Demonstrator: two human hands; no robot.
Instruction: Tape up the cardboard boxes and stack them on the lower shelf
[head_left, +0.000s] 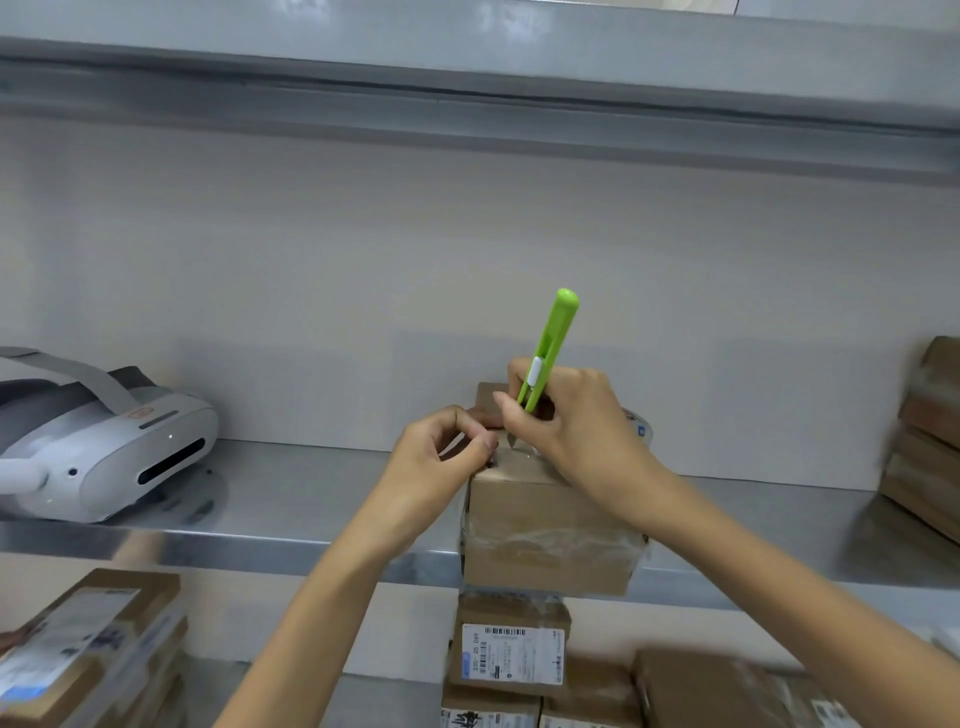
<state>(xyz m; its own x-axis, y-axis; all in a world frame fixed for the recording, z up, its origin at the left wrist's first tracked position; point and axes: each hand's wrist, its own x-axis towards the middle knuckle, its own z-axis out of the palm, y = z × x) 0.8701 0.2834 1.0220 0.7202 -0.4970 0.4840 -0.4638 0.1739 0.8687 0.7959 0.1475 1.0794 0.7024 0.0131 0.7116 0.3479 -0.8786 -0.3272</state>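
A small cardboard box (545, 535) wrapped in clear tape stands at the front edge of the steel shelf (311, 499). My right hand (571, 431) grips a green utility knife (550, 348), handle up, with its blade tip at the box's top edge. My left hand (441, 457) pinches something at the box's top left corner, right beside the blade; it looks like clear tape. A tape roll (638, 423) shows partly behind my right hand. On the lower shelf, taped boxes with labels (511, 654) are stacked below.
A white headset (104, 441) lies on the shelf at the left. Flattened cardboard (930, 441) leans at the right edge. More labelled boxes (88, 644) sit at the lower left, and a brown box (727, 691) at the lower right. An upper shelf (467, 98) hangs overhead.
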